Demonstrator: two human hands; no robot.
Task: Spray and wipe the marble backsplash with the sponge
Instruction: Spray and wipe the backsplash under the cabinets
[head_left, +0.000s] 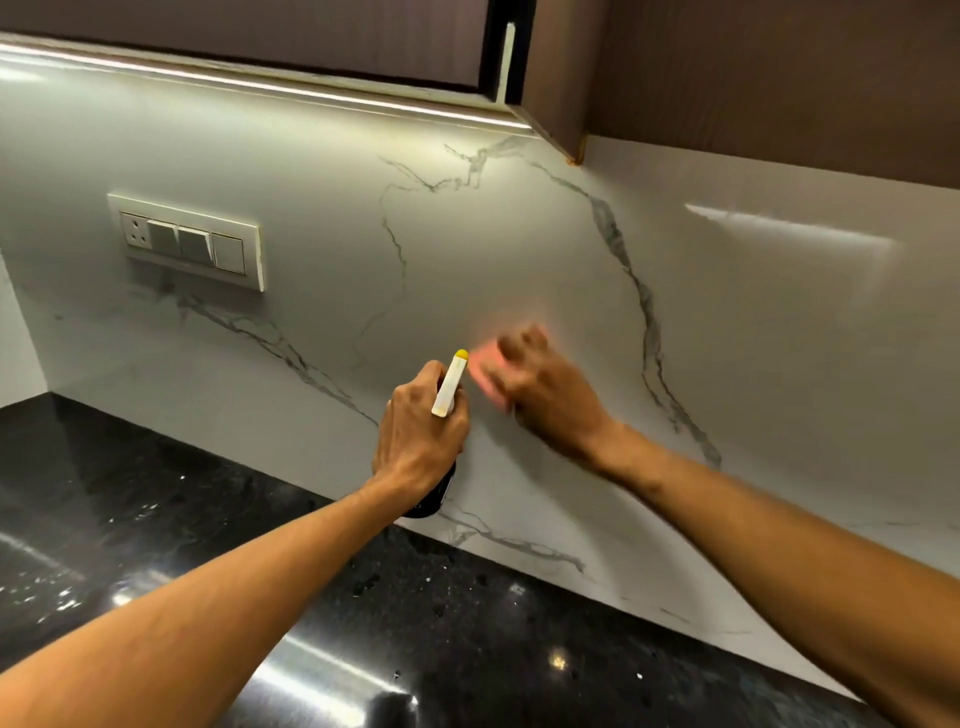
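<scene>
Two hands are busy. The fingers (523, 342) of my right hand (543, 387) sit on the pink sponge (485, 378), which is against the marble backsplash (519, 234). They are too blurry to tell how they bend. My left hand (418, 434) wraps around the spray bottle (450, 387). I think the wiping is under way, with lots of wall left.

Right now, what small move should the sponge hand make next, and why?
Probably sweep the blurred pink sponge rightward along the white veined marble backsplash: the right hand presses it beside the left hand gripping the yellow-tipped white spray bottle.
</scene>
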